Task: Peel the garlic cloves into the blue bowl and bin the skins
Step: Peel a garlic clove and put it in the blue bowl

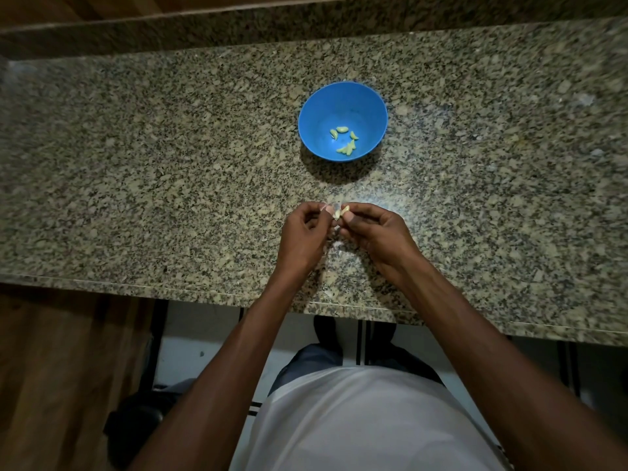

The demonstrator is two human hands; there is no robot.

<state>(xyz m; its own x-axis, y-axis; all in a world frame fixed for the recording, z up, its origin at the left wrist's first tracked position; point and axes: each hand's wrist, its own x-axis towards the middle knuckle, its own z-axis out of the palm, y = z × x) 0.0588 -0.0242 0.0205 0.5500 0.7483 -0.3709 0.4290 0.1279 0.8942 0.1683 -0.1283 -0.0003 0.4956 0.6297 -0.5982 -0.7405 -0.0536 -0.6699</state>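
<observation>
**Peeling in progress: several cloves done, one in hand**

The bowl (342, 107) stands on the counter (170, 147), beyond the hands and well apart from them. Several peeled cloves (346, 141) lie loose on its floor; about five can be counted.

One more clove (341, 211) is held above the counter, between the two hands and nearer to the person than the bowl. The right hand (377, 232) pinches it between thumb and fingertips. The left hand (302, 234) has its fingers curled, and its fingertips meet the clove at its left end, apparently pulling at skin; the skin itself is too small to make out clearly.

Pale scraps (334, 246) lie on the counter under and just behind the hands. They are probably shed skins, but the speckled stone makes this uncertain.

Status, as a judgement:
- Done: the cloves in the bowl.
- In hand: one clove, partly peeled.
- Left: dropping this clove into the bowl, then collecting and binning the skins.

No bin and no unpeeled stock are in view, so the remaining count cannot be told.
</observation>
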